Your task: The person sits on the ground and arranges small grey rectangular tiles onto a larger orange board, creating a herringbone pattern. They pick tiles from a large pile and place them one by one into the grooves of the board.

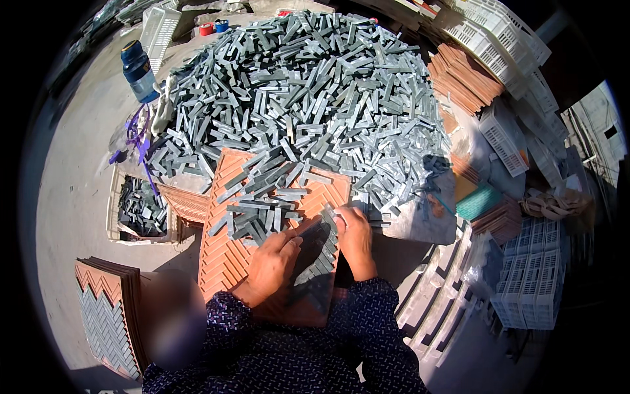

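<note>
An orange mould tray (pixel 223 249) with herringbone slots lies in front of me. Grey stone strips (pixel 315 266) fill slots along its lower right part, partly in shadow. My right hand (pixel 356 241) is over the tray's right edge, its fingers closed on a grey stone strip (pixel 329 215). Lower on the tray, my left hand (pixel 270 264) has its fingers curled and pressed together; what they hold, if anything, is hidden. Just beyond the left hand, loose strips (pixel 259 213) lie heaped on the tray. Slots at its left side and upper right are bare.
A large pile of grey strips (pixel 295 85) covers the worktop beyond the tray. At left are a blue bottle (pixel 139 72), a crate of strips (pixel 141 207) and stacked filled trays (pixel 108 315). White plastic crates (pixel 528 276) and stacked orange trays (pixel 462 79) stand at right.
</note>
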Demonstrator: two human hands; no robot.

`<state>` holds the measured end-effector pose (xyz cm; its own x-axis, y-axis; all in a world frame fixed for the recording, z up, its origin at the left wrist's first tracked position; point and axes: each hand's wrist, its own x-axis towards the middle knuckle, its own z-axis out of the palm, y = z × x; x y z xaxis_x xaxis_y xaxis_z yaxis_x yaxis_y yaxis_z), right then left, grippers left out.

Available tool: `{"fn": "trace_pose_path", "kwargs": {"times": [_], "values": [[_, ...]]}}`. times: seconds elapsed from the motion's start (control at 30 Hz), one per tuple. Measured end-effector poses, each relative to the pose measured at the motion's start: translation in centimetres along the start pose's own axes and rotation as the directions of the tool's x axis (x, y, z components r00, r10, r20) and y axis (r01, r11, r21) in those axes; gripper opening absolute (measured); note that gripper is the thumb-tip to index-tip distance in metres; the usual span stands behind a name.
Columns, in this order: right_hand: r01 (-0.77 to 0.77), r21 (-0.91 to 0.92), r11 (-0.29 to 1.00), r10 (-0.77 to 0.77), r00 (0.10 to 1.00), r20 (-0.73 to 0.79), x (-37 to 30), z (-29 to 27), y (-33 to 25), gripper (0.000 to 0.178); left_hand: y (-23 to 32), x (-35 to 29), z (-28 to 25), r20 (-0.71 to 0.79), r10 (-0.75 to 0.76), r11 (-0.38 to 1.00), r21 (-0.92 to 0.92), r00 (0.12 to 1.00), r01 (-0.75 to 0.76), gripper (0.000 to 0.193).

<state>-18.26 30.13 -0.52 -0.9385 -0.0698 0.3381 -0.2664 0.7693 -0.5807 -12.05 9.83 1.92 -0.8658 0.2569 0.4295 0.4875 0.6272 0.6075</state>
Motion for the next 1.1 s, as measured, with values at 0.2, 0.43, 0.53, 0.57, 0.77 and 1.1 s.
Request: {"fn": "trace_pose_path", "kwargs": {"times": [0.2,0.43,0.53,0.57,0.77,1.1], "values": [[0.010,0.128,0.992,0.000,0.997,-0.076,0.7,0.9,0.3,0.016,-2.4,-2.7,-3.0,-0.125,-0.128,0.992,0.008,0.984,0.130,0.018],[0.097,0.097,0.991,-0.104,0.992,0.077,1.5,1.6,-3.9,0.030,-2.2,-2.1,-2.6,0.067,0.038,0.994,0.104,0.997,-0.045,0.031],[0.293,0.210,0.933,-0.320,0.941,0.112,1.7,3.4,-5.1,0.032,-2.7,-1.3,-1.4,0.225,0.139,0.962,0.201,0.964,-0.185,0.040],[0.274,0.186,0.944,-0.303,0.940,0.154,1.5,3.7,-5.2,0.029,-3.3,-1.2,-1.0,0.239,0.146,0.951,0.235,0.960,-0.203,0.039],[0.217,0.123,0.968,-0.236,0.957,0.171,1.5,0.2,-4.3,0.025,-5.7,-0.4,-3.4,0.218,0.145,0.905,0.366,0.965,-0.218,0.033],[0.337,0.073,0.939,-0.339,0.865,0.369,2.6,-0.2,-2.3,0.010,-3.5,0.6,-1.4,0.150,0.094,0.958,0.257,0.984,-0.131,0.028]]}}
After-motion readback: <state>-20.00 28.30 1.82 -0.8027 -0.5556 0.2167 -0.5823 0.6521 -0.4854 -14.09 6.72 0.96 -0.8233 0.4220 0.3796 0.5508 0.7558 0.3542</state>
